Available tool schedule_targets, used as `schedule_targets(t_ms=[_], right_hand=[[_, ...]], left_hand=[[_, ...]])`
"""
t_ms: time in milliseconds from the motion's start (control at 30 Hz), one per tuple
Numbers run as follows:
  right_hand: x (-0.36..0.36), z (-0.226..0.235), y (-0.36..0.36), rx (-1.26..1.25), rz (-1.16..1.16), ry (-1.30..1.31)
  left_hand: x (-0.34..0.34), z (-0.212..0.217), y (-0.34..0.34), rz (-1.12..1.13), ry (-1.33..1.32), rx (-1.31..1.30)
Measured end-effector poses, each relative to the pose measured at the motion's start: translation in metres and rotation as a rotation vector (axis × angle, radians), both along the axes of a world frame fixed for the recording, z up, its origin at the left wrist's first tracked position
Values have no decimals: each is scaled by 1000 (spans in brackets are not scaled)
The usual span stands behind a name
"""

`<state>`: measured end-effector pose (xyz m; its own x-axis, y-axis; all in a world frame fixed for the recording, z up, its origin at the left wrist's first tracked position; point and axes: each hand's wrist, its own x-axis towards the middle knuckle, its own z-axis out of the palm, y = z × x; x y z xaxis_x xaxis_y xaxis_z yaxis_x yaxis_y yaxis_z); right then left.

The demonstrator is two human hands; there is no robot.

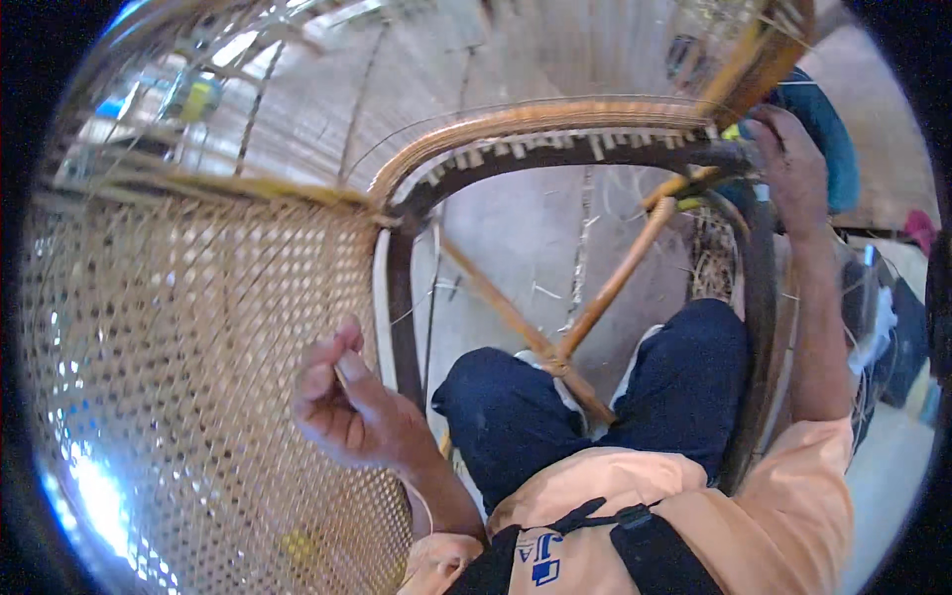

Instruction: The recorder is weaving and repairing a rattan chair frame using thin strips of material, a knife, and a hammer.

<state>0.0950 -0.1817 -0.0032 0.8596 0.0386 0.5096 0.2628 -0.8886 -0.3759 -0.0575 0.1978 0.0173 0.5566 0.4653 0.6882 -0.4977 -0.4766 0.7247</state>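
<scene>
A chair frame (399, 297) of dark wood surrounds my legs, with light cane strips wrapped side by side along its far rail (555, 119). My left hand (352, 407) is raised over the woven cane panel (198, 327) on the left, thumb and fingertips pinched together; whatever they hold is too fine to make out. At the frame's far right corner is my right hand (793, 164), its fingers bent down against the wood and partly hidden. A thin strand (446, 121) arcs above the wrapped rail toward that corner.
Crossed rattan braces (555, 362) join below the frame, between my knees. A thick wooden post (759, 64) rises at the far right. Beyond the frame, long cane strands blur across the floor. Loose clutter and a pink item (920, 230) lie to the right.
</scene>
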Motion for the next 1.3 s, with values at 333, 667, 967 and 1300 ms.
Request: schedule_targets(t_ms=[333, 667, 967, 1300], right_hand=[[-6, -3, -5, 142, -103, 315], [-64, 20, -26, -243, 26, 29], [-201, 105, -148, 1087, -77, -172], [-181, 7, -137, 798, -556, 259]], left_hand=[[7, 8, 21, 159, 85, 20], [76, -14, -21, 251, 382, 262], [98, -8, -2, 99, 468, 385], [110, 1, 70, 256, 574, 443]])
